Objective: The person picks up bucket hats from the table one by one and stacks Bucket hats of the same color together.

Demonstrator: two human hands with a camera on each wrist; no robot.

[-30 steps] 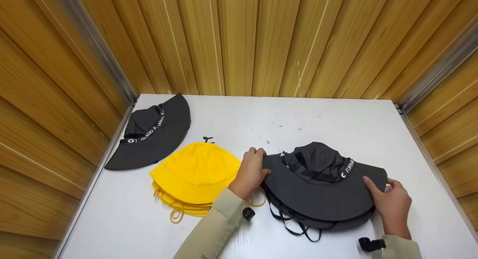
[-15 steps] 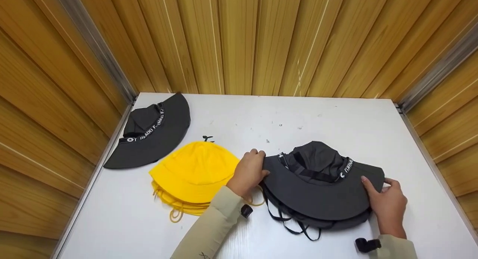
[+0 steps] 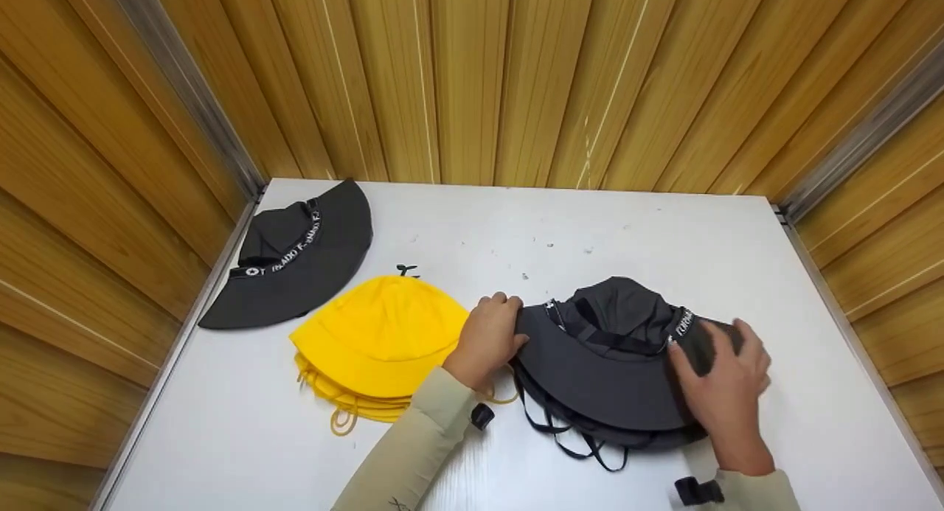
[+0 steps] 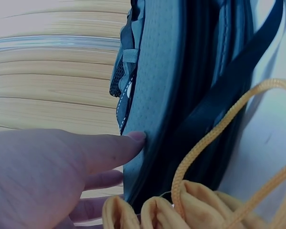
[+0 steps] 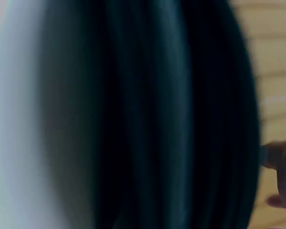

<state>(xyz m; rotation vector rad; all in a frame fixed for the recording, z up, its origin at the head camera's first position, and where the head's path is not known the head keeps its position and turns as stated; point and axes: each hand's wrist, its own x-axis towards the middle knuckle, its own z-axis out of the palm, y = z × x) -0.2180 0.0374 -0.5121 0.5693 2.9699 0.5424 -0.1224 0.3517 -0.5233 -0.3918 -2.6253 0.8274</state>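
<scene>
A dark grey wide-brimmed hat (image 3: 605, 393) tops a stack of similar hats on the white table. Black straps (image 3: 590, 452) hang out at the stack's front. My left hand (image 3: 487, 338) grips the top hat's left brim edge; in the left wrist view its thumb (image 4: 128, 143) lies on the brim with the other fingers behind. My right hand (image 3: 726, 393), blurred, is over the right part of the brim with thumb and fingers spread apart. The right wrist view shows mostly blurred layers of dark brims (image 5: 181, 114), with fingertips at the right edge.
Yellow bucket hats (image 3: 383, 334) are stacked just left of the grey stack, partly behind my left forearm, with yellow cords (image 4: 205, 133) loose nearby. Another dark grey hat (image 3: 317, 275) lies at the table's back left. Wood-look panels (image 3: 472, 83) enclose the table (image 3: 472, 231).
My right hand has let go of the right brim edge and moved left over the brim, its fingers spreading. My left hand keeps its hold on the left edge.
</scene>
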